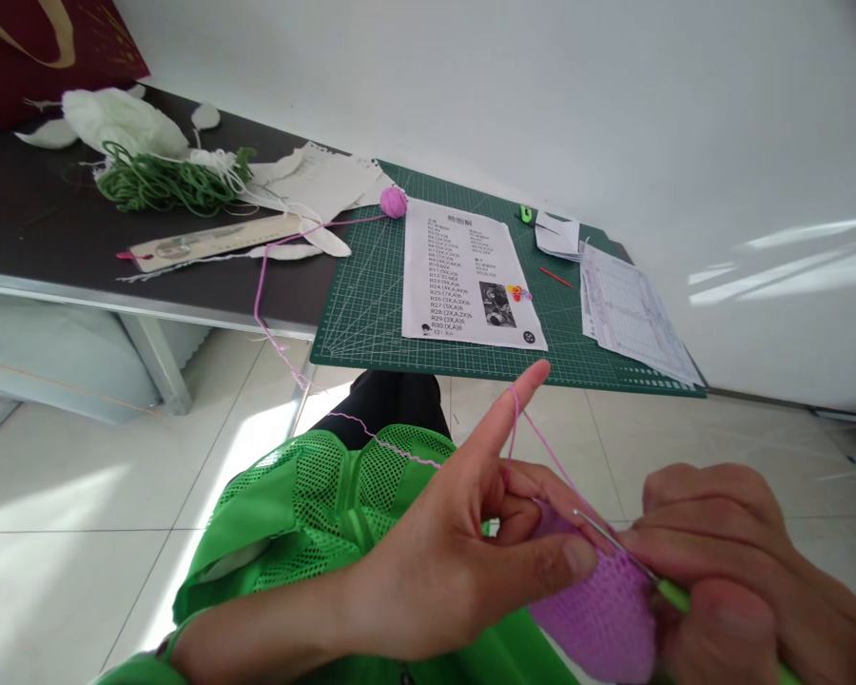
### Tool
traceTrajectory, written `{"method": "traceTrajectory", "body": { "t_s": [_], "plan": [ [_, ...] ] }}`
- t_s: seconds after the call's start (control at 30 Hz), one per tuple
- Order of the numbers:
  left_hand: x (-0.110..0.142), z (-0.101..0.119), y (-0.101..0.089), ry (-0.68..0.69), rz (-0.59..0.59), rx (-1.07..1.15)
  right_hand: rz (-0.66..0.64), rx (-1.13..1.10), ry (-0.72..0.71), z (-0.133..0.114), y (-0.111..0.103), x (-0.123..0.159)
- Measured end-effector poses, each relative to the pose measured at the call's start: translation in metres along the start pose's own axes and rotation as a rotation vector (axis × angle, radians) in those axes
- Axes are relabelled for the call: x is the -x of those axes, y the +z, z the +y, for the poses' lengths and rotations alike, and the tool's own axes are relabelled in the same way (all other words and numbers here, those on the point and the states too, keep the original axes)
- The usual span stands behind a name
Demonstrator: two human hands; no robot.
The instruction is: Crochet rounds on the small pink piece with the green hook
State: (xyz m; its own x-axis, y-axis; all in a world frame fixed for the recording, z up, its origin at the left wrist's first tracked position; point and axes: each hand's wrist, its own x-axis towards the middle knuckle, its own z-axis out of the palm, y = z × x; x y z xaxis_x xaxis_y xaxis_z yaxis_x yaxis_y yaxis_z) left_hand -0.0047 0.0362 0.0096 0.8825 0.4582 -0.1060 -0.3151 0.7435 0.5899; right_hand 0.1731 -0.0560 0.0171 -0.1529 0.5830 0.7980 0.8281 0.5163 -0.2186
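Note:
My left hand [485,542] pinches a purple crocheted piece [599,618] between thumb and fingers, its index finger stretched up with pink-purple yarn [538,433] looped over it. In my right hand [734,561] is a crochet hook [674,596] with a green handle and metal shaft. The hook's tip lies at the upper edge of the piece, close to my left fingertips. Part of the piece is hidden behind both hands. From my left hand the yarn trails over my lap and up to a small purple yarn ball [394,202] on the cutting mat.
A green cutting mat [360,314] bears a printed pattern sheet [449,285], an orange-yellow clip [518,293], a red stick [556,277] and handwritten papers [634,314]. Left on the dark table [14,219] lie green yarn [164,181], white yarn [121,122] and a wooden ruler [214,240].

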Motion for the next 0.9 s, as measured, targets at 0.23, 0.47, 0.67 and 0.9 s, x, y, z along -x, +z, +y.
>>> {"method": "traceTrajectory", "body": {
  "t_s": [0.23,0.47,0.67,0.9],
  "plan": [
    [0.002,0.000,-0.003,-0.006,-0.086,-0.009,-0.042,-0.096,0.240,-0.019,-0.007,-0.004],
    [-0.001,-0.004,-0.006,-0.023,-0.095,0.044,-0.305,-0.211,0.166,-0.004,-0.021,-0.009],
    [-0.004,-0.005,-0.008,-0.037,-0.109,0.129,-0.326,-0.196,0.112,0.010,-0.030,-0.007],
    [0.000,-0.008,-0.006,-0.031,-0.083,0.170,-0.624,-0.200,0.194,0.005,-0.053,-0.011]
  ]
}}
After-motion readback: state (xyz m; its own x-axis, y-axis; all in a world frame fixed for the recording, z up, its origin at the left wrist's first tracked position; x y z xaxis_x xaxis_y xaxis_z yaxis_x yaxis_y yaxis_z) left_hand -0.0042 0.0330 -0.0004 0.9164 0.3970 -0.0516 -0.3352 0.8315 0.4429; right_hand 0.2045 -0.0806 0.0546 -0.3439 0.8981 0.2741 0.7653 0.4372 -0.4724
